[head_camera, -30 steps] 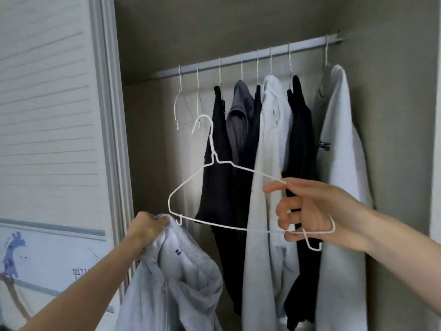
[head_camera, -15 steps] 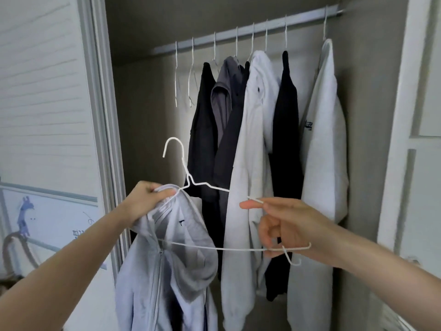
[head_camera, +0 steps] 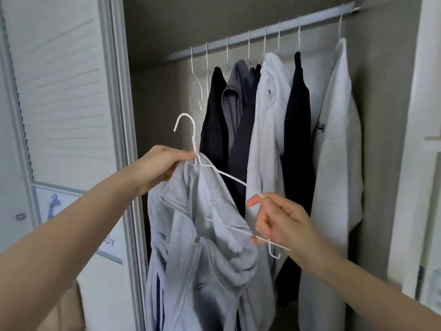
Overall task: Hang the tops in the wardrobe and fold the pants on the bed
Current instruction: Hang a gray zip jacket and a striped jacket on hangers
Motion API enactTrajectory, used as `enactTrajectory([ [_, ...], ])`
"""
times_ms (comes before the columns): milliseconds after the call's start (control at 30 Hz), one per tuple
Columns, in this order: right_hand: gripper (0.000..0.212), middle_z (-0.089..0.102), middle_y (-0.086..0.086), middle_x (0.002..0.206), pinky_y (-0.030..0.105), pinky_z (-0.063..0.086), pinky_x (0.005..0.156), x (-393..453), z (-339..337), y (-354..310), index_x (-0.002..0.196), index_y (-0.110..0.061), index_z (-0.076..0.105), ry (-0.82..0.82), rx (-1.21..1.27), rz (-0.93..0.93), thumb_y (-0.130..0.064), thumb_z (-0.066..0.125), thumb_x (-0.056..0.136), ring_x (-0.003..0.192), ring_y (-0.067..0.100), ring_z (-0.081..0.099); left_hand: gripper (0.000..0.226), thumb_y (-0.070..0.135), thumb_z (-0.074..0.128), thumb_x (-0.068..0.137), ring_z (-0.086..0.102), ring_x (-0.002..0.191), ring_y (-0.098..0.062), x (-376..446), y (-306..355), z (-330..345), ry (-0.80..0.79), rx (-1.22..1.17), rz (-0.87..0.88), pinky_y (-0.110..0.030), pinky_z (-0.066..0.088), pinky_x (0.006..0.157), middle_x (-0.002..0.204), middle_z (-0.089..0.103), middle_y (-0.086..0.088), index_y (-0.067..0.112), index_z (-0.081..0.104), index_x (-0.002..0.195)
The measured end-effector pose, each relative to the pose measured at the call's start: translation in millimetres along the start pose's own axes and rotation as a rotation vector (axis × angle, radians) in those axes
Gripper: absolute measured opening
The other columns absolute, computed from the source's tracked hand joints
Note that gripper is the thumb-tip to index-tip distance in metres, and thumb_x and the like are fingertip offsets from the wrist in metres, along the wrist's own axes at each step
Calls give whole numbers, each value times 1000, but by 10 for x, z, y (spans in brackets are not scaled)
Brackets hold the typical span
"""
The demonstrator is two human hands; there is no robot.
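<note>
A light grey zip hoodie (head_camera: 198, 259) hangs in front of the open wardrobe, its collar bunched in my left hand (head_camera: 158, 167), which grips it right at the neck of a white wire hanger (head_camera: 191, 137). The hanger's left arm is inside the hoodie. My right hand (head_camera: 279, 223) holds the hanger's right end, fingers curled round the wire. The hood droops down toward the right. No pants or bed are in view.
The wardrobe rail (head_camera: 262, 34) carries several hung tops, black, grey and white (head_camera: 267, 120), plus two empty white hangers (head_camera: 198, 75) at its left end. A louvred door (head_camera: 59, 91) stands on the left and a white door frame (head_camera: 415, 163) on the right.
The hoodie's collar has come up to the hanger's neck and the hanger's left arm has slid inside it. Both hands have moved closer together.
</note>
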State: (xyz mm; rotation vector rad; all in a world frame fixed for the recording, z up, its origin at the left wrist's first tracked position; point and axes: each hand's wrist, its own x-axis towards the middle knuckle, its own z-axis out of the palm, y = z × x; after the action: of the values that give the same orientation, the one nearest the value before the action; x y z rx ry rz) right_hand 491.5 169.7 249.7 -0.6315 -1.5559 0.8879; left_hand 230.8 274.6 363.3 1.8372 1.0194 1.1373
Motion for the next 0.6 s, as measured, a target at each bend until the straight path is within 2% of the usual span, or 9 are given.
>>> enactTrajectory([
  [67, 51, 44, 4, 58, 47, 56, 69, 10, -49, -54, 108, -11, 67, 2, 79, -16, -55, 65, 82, 56, 13, 44, 35, 35, 66, 89, 63, 89, -27, -12, 0, -96, -105, -64, 67, -30, 55, 81, 99, 69, -16, 3, 74, 100],
  [100, 53, 42, 4, 57, 49, 56, 69, 16, -58, -88, 109, -9, 67, 3, 106, -22, -54, 67, 81, 55, 14, 43, 34, 34, 62, 94, 64, 84, -24, -19, -18, -130, -85, 48, 162, -26, 55, 77, 94, 70, -12, 3, 74, 99],
  [200, 52, 40, 3, 57, 55, 55, 70, -6, 2, -194, 106, -5, 67, -23, 171, -15, -50, 68, 81, 55, 14, 40, 60, 48, 37, 99, 54, 67, -28, -32, -156, -174, 33, 426, 384, -32, 48, 84, 72, 59, -19, -5, 63, 84],
  [267, 47, 41, 3, 59, 61, 53, 71, -16, 92, -254, 103, -4, 65, -72, 218, 39, -47, 65, 85, 57, 14, 43, 65, 57, 30, 93, 50, 66, -23, -78, -248, -148, 8, 520, 461, -27, 45, 75, 72, 57, -15, 0, 58, 81],
  [333, 45, 45, 6, 63, 65, 50, 74, 23, 105, -323, 103, -5, 62, -139, 289, 146, -48, 61, 88, 60, 16, 48, 64, 58, 34, 91, 47, 62, -17, -40, -295, -132, 12, 477, 509, -21, 41, 61, 70, 53, -12, -1, 55, 78],
  [400, 56, 54, 12, 79, 67, 43, 85, 57, 47, -402, 115, -8, 59, -275, 457, 269, -57, 54, 89, 79, 25, 57, 66, 59, 40, 89, 42, 60, -19, 9, -285, -127, 54, 379, 515, -25, 36, 56, 67, 48, -13, -4, 51, 75],
  [467, 80, 57, 22, 114, 68, 30, 100, 80, -43, -443, 138, -8, 46, -401, 758, 341, -71, 39, 88, 118, 39, 50, 72, 64, 43, 86, 41, 60, -19, 88, -247, -146, 86, 311, 502, -28, 36, 57, 66, 47, -16, -6, 51, 75],
  [533, 80, 50, 24, 136, 64, 31, 104, 118, -58, -400, 143, -10, 43, -306, 936, 370, -70, 35, 90, 134, 44, 38, 77, 70, 43, 83, 44, 58, -19, 126, -225, -184, 140, 281, 472, -24, 39, 54, 64, 49, -14, -6, 54, 75],
  [600, 61, 57, 24, 130, 56, 47, 95, 185, 45, -246, 131, -5, 57, -64, 789, 377, -49, 46, 91, 124, 38, 53, 82, 73, 42, 85, 48, 58, -21, 167, -233, -254, 188, 255, 462, -25, 41, 55, 68, 53, -23, -7, 57, 79],
])
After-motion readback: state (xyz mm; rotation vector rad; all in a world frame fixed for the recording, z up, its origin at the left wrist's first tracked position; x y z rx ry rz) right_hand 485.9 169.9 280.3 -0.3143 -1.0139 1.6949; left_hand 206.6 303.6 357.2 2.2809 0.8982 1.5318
